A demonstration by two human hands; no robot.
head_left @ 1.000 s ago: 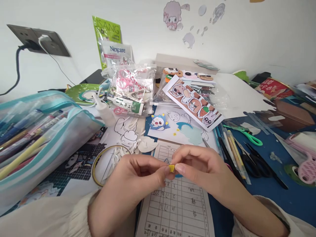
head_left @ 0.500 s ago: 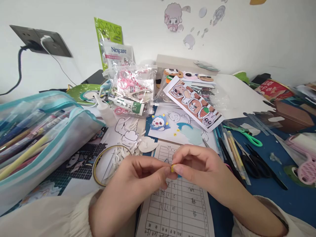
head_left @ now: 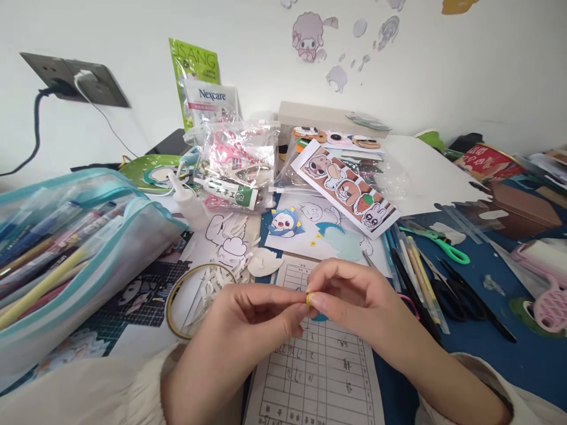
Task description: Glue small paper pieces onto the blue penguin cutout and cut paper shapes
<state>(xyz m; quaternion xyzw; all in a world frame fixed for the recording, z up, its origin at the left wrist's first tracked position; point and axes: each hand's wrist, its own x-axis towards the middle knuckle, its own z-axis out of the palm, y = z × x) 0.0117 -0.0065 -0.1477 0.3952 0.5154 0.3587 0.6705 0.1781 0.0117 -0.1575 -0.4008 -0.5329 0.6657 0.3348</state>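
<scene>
My left hand [head_left: 259, 316] and my right hand [head_left: 354, 298] meet over a printed form [head_left: 319, 378] with handwritten figures. Pinched between the thumbs and forefingers of both is a tiny yellow piece [head_left: 309, 299], mostly covered by the fingertips. Whether it is paper I cannot tell. A bit of blue [head_left: 319, 317] shows just beneath the right thumb. Behind my hands lies a white sheet [head_left: 292, 242] with a blue penguin-like cutout [head_left: 284, 222], a pale blue shape [head_left: 345, 241] and small yellow pieces [head_left: 313, 244].
A roll of tape [head_left: 170, 307] and paper scraps [head_left: 212, 280] lie left, beside a pencil bag [head_left: 150, 221]. Behind stand a white glue bottle [head_left: 190, 206] and a clear zip bag [head_left: 239, 141]. At right are pens [head_left: 423, 277], black scissors [head_left: 460, 295] and green scissors [head_left: 454, 251].
The view has tilted up slightly. Both hands keep the yellow piece pinched in nearly the same place, with only a small shift of the fingertips.
</scene>
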